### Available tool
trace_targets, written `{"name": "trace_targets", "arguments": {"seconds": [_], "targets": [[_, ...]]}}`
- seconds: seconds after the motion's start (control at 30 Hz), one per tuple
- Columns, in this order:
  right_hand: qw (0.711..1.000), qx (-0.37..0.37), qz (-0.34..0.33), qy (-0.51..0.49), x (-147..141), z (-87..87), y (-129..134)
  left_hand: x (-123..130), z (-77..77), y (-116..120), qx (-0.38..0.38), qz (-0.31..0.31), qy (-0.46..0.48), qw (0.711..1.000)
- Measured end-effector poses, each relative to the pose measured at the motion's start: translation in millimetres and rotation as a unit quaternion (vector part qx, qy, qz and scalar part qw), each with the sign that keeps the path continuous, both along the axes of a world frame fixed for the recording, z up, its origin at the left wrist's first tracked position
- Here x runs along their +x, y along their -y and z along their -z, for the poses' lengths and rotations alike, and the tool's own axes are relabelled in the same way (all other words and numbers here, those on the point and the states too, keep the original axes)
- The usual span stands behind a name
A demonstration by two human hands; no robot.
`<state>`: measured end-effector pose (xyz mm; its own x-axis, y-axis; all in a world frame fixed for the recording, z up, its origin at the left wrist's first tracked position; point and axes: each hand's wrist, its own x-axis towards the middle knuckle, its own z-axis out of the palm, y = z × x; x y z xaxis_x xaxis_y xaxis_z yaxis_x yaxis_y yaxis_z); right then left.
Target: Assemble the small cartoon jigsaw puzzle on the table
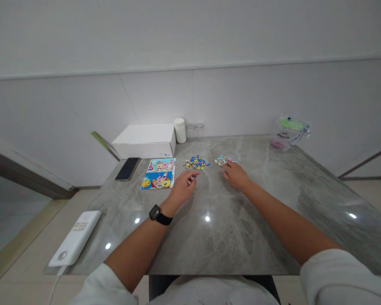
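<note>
My left hand (182, 186) hovers over or rests on the table just below a pile of blue and yellow jigsaw puzzle pieces (196, 162). Its fingers are loosely bent, with a gap at the thumb and no object visible between them. With fingers stretched forward, my right hand (236, 175) touches the near edge of a second pile of pale, multicoloured puzzle pieces (222, 159). The fingertips cover part of that pile. Left of the piles lies a colourful cartoon picture sheet (159, 173) with two scenes on it.
A dark phone (127, 169) lies beside the sheet. Behind stand a white box (144, 142), a white canister (180, 131) and two clear jars (200, 132). A plastic bag (288, 133) sits at back right. A white corded device (75, 238) lies at the left edge of the grey table (209, 245).
</note>
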<state>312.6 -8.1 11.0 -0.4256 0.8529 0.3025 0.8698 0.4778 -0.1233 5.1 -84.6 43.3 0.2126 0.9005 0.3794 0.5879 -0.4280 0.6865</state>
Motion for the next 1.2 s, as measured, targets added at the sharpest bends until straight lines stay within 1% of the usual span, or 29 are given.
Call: {"name": "trace_targets", "arguments": {"seconds": [0.13, 0.2, 0.27, 0.37, 0.47, 0.53, 0.63, 0.77, 0.97, 1.2], "targets": [[0.996, -0.002, -0.049, -0.073, -17, -5.7, 19, 17, 5.5, 6, -0.021, 0.004, 0.017, 1.0], [0.992, -0.014, -0.071, -0.106, -28, -8.0, 30, 19, 9.9, 7, -0.029, 0.005, 0.023, 0.999], [0.987, -0.033, -0.078, -0.136, -40, -8.9, 41, 20, 15.6, 6, -0.043, 0.005, 0.031, 0.999], [0.979, -0.052, -0.084, -0.181, -54, -5.0, 54, 17, 24.4, 7, -0.058, 0.005, 0.043, 0.997], [0.97, -0.062, -0.104, -0.213, -59, 3.8, 62, 12, 29.3, 7, -0.059, 0.017, 0.049, 0.997], [0.964, -0.078, -0.128, -0.221, -58, 8.3, 65, 10, 29.9, 8, -0.057, 0.02, 0.054, 0.997], [0.955, -0.094, -0.156, -0.234, -54, 9.4, 63, 11, 29.2, 8, -0.06, 0.029, 0.056, 0.996], [0.95, -0.106, -0.135, -0.261, -52, 6.5, 59, 13, 29.6, 9, -0.07, 0.052, 0.049, 0.995], [0.946, -0.116, -0.141, -0.266, -55, 8.7, 61, 10, 32.1, 8, -0.063, 0.044, 0.045, 0.996], [0.945, -0.122, -0.136, -0.27, -54, 8.7, 59, 11, 32.0, 10, -0.054, 0.055, 0.048, 0.996]]}}
